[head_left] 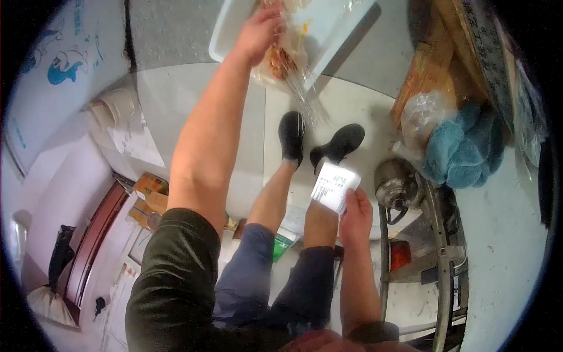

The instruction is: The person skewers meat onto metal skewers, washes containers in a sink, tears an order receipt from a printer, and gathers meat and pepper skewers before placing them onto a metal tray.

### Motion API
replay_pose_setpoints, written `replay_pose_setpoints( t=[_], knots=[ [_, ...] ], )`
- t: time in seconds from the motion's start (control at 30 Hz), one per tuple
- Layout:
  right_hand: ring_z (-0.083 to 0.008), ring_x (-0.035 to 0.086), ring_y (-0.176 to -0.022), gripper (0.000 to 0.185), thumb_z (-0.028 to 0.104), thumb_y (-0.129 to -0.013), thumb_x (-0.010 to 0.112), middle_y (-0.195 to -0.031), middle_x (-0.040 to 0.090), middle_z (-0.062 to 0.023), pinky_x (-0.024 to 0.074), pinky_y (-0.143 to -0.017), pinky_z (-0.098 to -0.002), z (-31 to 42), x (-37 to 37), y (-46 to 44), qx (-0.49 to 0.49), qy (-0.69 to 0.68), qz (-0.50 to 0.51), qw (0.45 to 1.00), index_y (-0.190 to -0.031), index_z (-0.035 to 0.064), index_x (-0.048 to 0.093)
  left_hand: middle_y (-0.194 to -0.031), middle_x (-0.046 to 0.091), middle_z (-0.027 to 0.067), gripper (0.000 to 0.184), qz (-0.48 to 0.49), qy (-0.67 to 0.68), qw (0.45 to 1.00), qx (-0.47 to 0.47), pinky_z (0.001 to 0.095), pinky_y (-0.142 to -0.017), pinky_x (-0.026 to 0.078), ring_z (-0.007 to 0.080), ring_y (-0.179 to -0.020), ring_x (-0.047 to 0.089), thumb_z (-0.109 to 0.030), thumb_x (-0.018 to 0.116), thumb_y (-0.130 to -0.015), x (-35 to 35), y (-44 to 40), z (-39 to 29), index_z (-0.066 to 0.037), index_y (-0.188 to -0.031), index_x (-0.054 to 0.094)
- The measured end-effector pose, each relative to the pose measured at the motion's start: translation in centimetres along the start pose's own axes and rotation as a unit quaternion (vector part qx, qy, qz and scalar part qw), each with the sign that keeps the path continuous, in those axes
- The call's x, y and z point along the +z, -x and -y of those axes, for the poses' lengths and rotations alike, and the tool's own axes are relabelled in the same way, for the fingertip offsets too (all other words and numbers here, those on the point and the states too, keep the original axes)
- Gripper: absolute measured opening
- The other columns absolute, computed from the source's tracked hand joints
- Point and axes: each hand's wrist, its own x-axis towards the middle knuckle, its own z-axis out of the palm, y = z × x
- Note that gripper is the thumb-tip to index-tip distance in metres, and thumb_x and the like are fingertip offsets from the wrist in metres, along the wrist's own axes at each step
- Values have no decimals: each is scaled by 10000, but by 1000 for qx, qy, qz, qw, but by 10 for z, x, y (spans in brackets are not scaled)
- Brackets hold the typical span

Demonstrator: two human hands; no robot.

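My left hand [261,35] reaches over a white plastic tray [346,32] at the top. Its fingers are closed on a clear plastic bag [296,56]. Reddish-brown food [280,63] shows through the plastic, but I cannot tell its kind. The loose end of the bag hangs over the tray's near edge. In my right hand [356,218], held above my leg, is a white printed label [335,186], pinched at its lower right side. Small print and a barcode show on it.
Right of my feet stands a metal kettle [396,183] by a metal rack [443,258]. Blue cloth gloves [466,146] and cardboard [425,76] sit above it. A small orange carton [151,186] lies at left. My black shoes [291,136] are on the floor.
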Motion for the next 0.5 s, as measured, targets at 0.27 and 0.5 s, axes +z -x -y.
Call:
replay_pose_setpoints(
  t=[0.27,0.5],
  knots=[
    [-126,587,-913,162,97,-932,497,-1000,622,-81,457,-834,-246,10,8,-12,-21,-52,2,998,-1026,-14,570,-940,594,124,243,-195,17,974,-117,309,-624,518,201,-764,602,-108,533,-875,-11,56,94,41,-1067,535],
    [-109,583,-895,169,105,-931,502,-990,624,-61,455,-792,-236,5,4,-11,-7,-18,-18,1000,-1035,-11,568,-791,636,118,353,-124,-263,938,-190,312,-560,497,201,-625,614,-292,675,-778,15,53,127,41,-888,630]
  ],
)
